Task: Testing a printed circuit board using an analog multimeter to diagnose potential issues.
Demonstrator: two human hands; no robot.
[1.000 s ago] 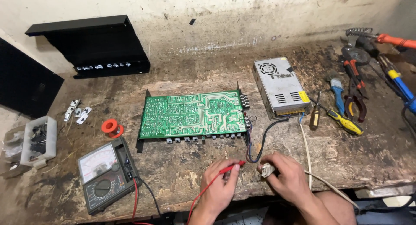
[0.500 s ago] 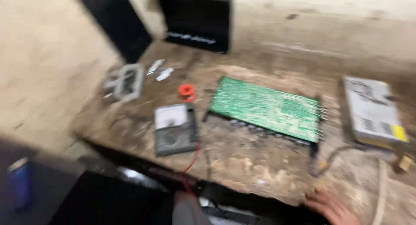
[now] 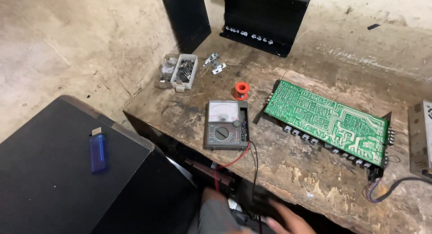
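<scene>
One blurred hand, which I take for my left hand [image 3: 290, 222], shows at the bottom edge below the bench front, fingers stretched leftward with nothing seen in it. My right hand is out of view. Closest to the hand are the red and black probe leads [image 3: 238, 159], which hang over the bench edge from the grey analogue multimeter [image 3: 226, 125]. Right of the meter a green circuit board [image 3: 328, 119] lies solder side up. My knee in grey cloth [image 3: 216, 213] is left of the hand.
A small red solder spool [image 3: 242, 90] sits behind the meter. A parts box [image 3: 184, 72] and metal brackets [image 3: 215, 65] lie at the bench's far left. Black housing panels [image 3: 265, 18] lean on the wall. A blue lighter [image 3: 98, 150] rests on a black cabinet [image 3: 54, 184]. A metal power supply [image 3: 420, 139] is at the right edge.
My view has swung left and down, off the bench front. Both hands have left the probe and connector; only one hand shows now, low under the bench edge. The lighter and cabinet came into view.
</scene>
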